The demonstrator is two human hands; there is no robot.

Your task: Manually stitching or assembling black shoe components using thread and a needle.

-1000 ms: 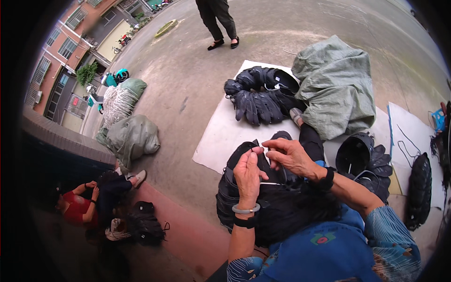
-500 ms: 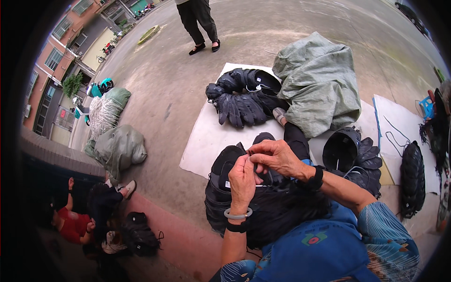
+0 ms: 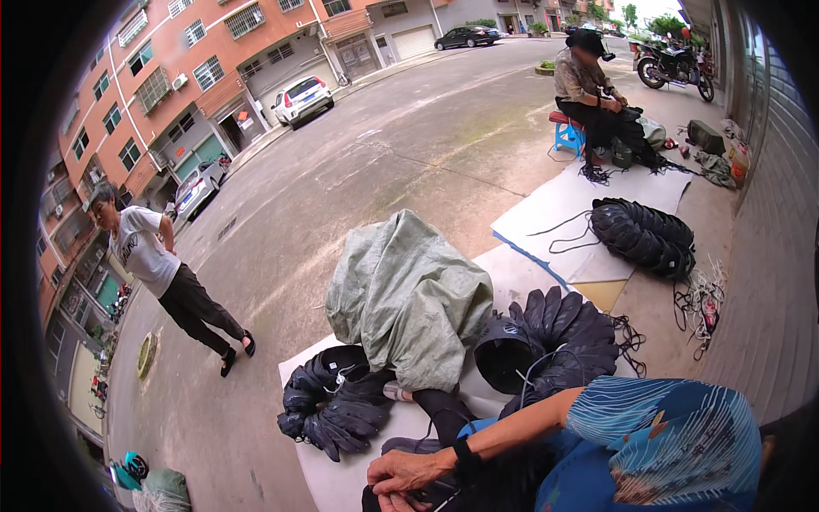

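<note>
Black pieces (image 3: 505, 480) lie beside the right grip (image 3: 408, 475)

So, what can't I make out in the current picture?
All in the head view:
Most of the left hand: cut off by the lower edge.
What the right hand grips, if anything: hidden by the hand itself and that edge.
Whatever lies under the grey-green sheet: covered by its folds.
The seated person's finger work: too small.

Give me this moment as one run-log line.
Right hand: by black pieces, grip unclear | Left hand: mostly cut off at lower edge | Nearby: grey-green sack, curled black stack on white sheet
</note>
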